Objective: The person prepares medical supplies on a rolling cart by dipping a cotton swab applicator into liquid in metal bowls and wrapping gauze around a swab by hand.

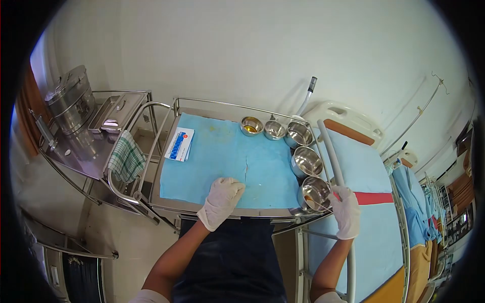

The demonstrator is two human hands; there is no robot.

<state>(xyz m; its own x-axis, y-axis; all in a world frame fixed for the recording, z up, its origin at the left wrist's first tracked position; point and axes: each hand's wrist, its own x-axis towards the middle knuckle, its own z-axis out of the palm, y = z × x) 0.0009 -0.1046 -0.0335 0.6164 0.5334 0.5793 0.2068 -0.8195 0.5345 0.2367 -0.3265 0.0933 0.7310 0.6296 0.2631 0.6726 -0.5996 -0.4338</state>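
Observation:
My left hand (221, 199), in a white glove, is closed and rests on the front part of the blue sheet (217, 151) covering the trolley top. Whatever it may hold is hidden. My gloved right hand (346, 212) is closed around a thin stick with a brownish tip (319, 204), which looks like a swab. The tip points down into the nearest steel bowl (314, 188). Behind that bowl stand a second steel bowl (306, 160) and a third (299, 132). Two smaller cups are at the back; one cup (251, 126) contains yellowish liquid.
A white and blue box (179, 144) lies at the sheet's left. Metal rails (232, 105) edge the trolley. Left of it, a side trolley carries a steel drum (75, 103), a lidded tray (121, 112) and a checked cloth (127, 156). A bed (374, 227) stands on the right.

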